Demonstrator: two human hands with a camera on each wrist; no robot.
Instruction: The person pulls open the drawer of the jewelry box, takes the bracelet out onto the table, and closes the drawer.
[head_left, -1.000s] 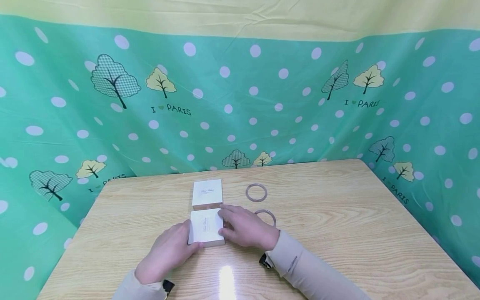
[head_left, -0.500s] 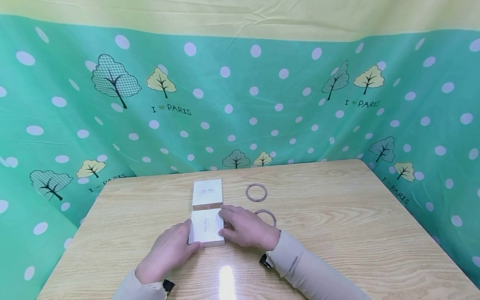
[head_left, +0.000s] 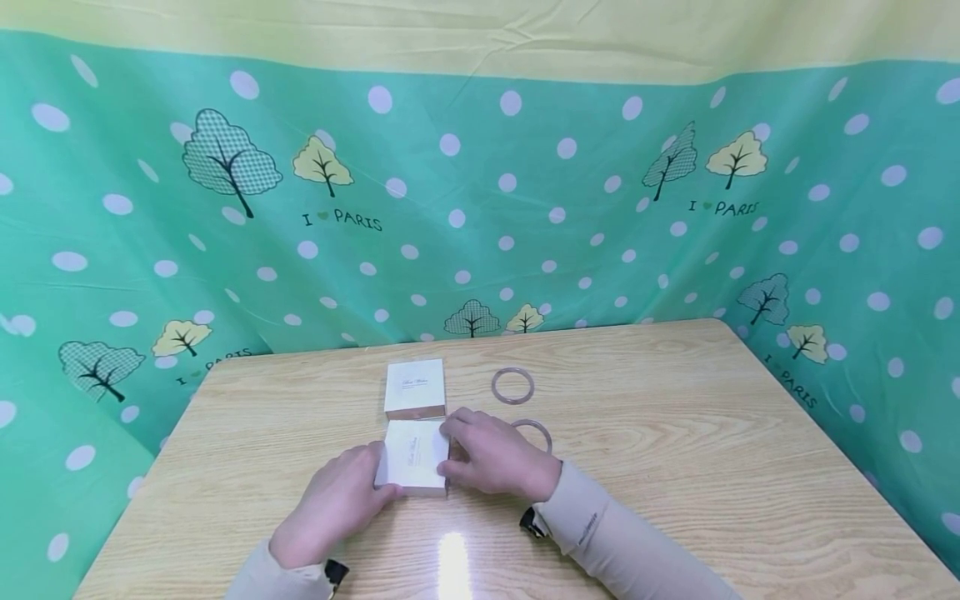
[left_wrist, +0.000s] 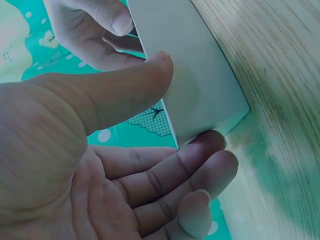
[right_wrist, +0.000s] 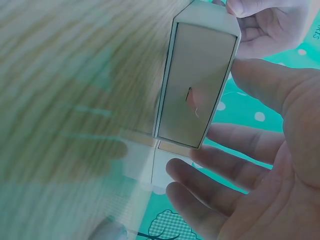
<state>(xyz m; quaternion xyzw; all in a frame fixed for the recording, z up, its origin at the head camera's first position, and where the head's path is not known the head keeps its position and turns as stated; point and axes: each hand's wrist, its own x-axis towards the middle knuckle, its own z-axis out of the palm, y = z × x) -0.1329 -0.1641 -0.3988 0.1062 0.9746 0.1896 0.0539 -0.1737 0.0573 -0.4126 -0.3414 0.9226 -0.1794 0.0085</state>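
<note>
A flat white box (head_left: 414, 452) with small script lettering on its lid lies between both hands on the table. My left hand (head_left: 337, 500) grips its left near corner; in the left wrist view the thumb (left_wrist: 145, 80) lies on the near side and fingertips touch the adjoining side. My right hand (head_left: 495, 454) holds the right side between thumb and fingers. In the right wrist view the box's end (right_wrist: 197, 85) shows a brownish inset panel with a small curved slit or tab. Directly behind stands a second white box (head_left: 415, 385) with similar lettering.
Two thin greyish-purple rings, like bangles, lie right of the boxes: the far ring (head_left: 513, 386) fully visible, the near ring (head_left: 536, 427) partly behind the right hand. The wooden table (head_left: 675, 417) meets a green dotted curtain (head_left: 480, 208) at its back and sides.
The near box has turned and shifted very slightly toward me, and the right fingers have moved a touch to the right with it. The far box and rings stay in place.
</note>
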